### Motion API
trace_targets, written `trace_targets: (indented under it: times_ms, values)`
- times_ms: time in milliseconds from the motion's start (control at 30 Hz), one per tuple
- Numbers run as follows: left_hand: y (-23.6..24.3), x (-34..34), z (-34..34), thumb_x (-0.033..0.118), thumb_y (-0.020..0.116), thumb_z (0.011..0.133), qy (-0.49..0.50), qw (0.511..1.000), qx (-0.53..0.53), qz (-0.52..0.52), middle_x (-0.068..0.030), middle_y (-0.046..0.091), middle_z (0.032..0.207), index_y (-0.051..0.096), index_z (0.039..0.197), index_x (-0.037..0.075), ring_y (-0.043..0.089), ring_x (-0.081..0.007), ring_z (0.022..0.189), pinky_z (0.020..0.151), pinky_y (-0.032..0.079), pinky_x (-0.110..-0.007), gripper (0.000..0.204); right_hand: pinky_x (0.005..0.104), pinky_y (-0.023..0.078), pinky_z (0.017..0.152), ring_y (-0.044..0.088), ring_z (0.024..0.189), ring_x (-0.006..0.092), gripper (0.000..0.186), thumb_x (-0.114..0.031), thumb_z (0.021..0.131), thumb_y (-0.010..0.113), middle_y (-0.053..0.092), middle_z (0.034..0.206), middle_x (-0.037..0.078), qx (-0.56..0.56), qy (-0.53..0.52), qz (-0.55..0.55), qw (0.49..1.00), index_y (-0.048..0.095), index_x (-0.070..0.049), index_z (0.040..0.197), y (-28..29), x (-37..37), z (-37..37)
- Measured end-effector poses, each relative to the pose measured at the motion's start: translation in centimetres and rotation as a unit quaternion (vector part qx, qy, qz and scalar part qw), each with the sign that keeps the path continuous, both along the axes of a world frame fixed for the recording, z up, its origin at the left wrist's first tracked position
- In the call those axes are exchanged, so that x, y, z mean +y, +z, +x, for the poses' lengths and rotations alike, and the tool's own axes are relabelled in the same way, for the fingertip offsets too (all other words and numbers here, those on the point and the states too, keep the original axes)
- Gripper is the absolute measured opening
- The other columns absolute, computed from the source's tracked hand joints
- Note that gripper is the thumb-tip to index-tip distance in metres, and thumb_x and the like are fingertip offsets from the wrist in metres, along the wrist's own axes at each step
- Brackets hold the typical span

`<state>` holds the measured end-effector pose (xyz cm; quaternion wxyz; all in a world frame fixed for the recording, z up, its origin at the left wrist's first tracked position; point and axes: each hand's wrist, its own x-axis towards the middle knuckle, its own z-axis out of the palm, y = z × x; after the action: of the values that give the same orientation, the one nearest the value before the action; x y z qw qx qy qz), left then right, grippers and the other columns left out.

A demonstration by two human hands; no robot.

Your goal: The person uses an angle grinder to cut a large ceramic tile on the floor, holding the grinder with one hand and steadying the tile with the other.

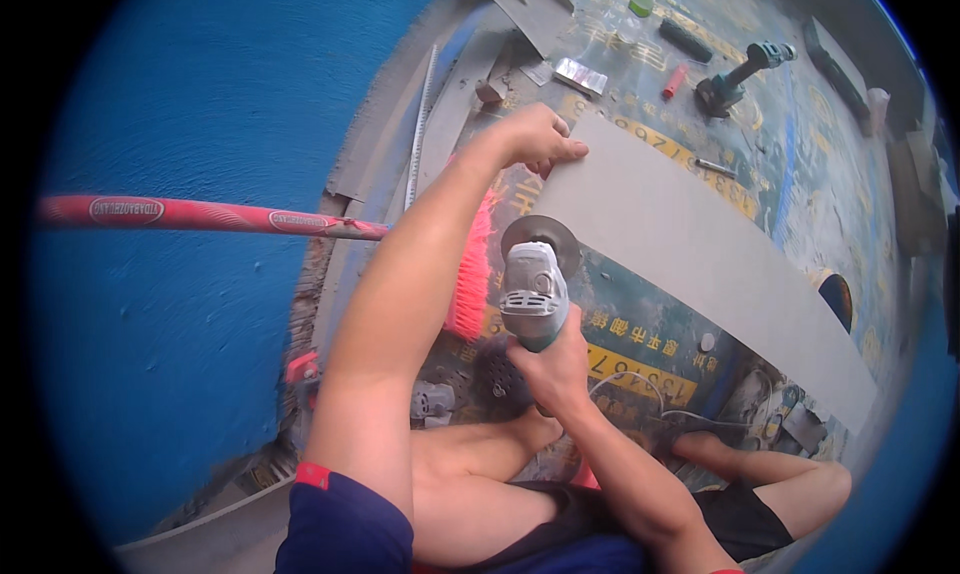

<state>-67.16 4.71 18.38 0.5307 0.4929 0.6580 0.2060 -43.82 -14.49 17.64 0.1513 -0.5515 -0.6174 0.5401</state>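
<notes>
The long grey tile strip (700,254), laid diagonally on the blue floor sheet (800,124), was pinned at its near end by the left hand (535,136), fingers pressed flat together, while the angle grinder (535,289), gripped tight in the right hand (550,364), was judged poised for a steady edge cut.

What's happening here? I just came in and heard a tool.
A person crouches over a long grey tile lying on a blue printed mat. The left hand presses on the tile's near end, while the right hand holds an angle grinder with its disc at the tile's edge. A pink-bristled broom lies beside them; a drill rests farther off.
</notes>
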Motion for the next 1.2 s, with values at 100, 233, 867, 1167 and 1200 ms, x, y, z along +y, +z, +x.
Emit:
trace_targets:
  times_ms: [100, 233, 867, 1167, 1200]
  values:
    - [0.1, 0.0, 0.0, 0.033, 0.076, 0.09, -0.001, 1.0, 0.016, 0.004, -0.0053, 0.068, 0.073, 0.074, 0.09, -0.001, 0.064, -0.0129, 0.059, 0.059, 0.05, -0.029, 0.034, 0.051, 0.051, 0.087, 0.066, 0.103, 0.0462, 0.067, -0.024, 0.074, 0.082, 0.066, 0.11, 0.027, -0.016, 0.002, 0.002, 1.0, 0.044, 0.0, 0.124, -0.1, 0.2, -0.5]
    - [-0.1, 0.1, -0.1, 0.033, 0.075, 0.091, -0.006, 1.0, 0.016, 0.009, -0.0055, 0.068, 0.071, 0.074, 0.09, -0.002, 0.063, -0.0127, 0.059, 0.057, 0.048, -0.029, 0.035, 0.0519, 0.051, 0.087, 0.065, 0.103, 0.047, 0.067, -0.025, 0.074, 0.082, 0.065, 0.112, 0.027, -0.02, -0.009, 0.003, 1.0, 0.044, 0.001, 0.123, -0.1, 0.1, -1.0]
    - [0.4, 0.1, 0.6, 0.039, 0.07, 0.091, -0.021, 0.996, 0.083, 0.005, -0.0081, 0.067, 0.074, 0.07, 0.085, -0.002, 0.066, -0.0163, 0.063, 0.058, 0.049, -0.031, 0.042, 0.0438, 0.052, 0.087, 0.069, 0.1, 0.0373, 0.065, -0.02, 0.073, 0.083, 0.068, 0.107, 0.022, 0.031, -0.057, -0.017, 0.998, 0.046, -0.001, 0.123, -0.6, -0.1, 4.0]
    - [0.3, 0.3, 0.1, 0.038, 0.071, 0.092, -0.022, 0.995, 0.093, -0.018, -0.0075, 0.068, 0.076, 0.071, 0.089, -0.001, 0.065, -0.0169, 0.063, 0.06, 0.049, -0.032, 0.04, 0.043, 0.052, 0.087, 0.069, 0.1, 0.0343, 0.063, -0.02, 0.073, 0.082, 0.068, 0.108, 0.02, 0.053, -0.091, -0.034, 0.994, 0.047, -0.001, 0.121, 0.5, -0.5, 6.3]
    - [0.5, 0.4, 0.6, 0.038, 0.071, 0.092, -0.021, 0.996, 0.091, -0.011, -0.0082, 0.068, 0.075, 0.072, 0.088, -0.001, 0.066, -0.0175, 0.063, 0.06, 0.05, -0.032, 0.04, 0.0442, 0.052, 0.087, 0.068, 0.1, 0.0362, 0.063, -0.02, 0.073, 0.082, 0.068, 0.108, 0.022, 0.046, -0.083, -0.03, 0.995, 0.047, -0.001, 0.121, 0.2, -0.4, 5.9]
